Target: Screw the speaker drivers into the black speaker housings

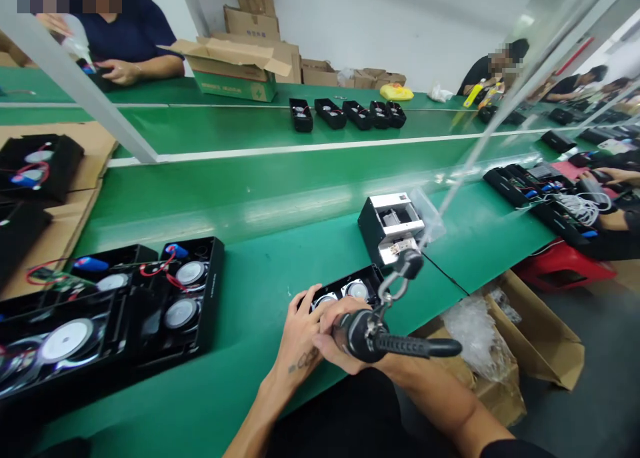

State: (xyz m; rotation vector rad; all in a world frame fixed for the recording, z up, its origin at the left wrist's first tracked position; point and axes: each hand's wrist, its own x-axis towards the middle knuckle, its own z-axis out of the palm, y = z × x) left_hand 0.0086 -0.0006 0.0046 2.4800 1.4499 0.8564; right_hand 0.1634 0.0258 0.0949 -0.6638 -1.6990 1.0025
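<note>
My right hand [345,335] is wrapped round a black hanging electric screwdriver [363,335], held over a black speaker housing [373,281] on the green bench. Two round silver speakers show in the housing, one of them [356,289] in plain view. At the housing's left end lies my left hand [303,325], its fingers on the edge and partly hidden behind my right hand. The tool's tip is hidden. Just beyond the housing stands a black and silver box-shaped device [393,221].
Black housings with speakers, red wires and blue cylinders [193,298] fill the left. A metal post [95,78] slants there. Housings [330,113] line the far belt. A person's arm [155,65] is at upper left, a co-worker's hands [617,178] at right. Cardboard boxes [540,331] stand below.
</note>
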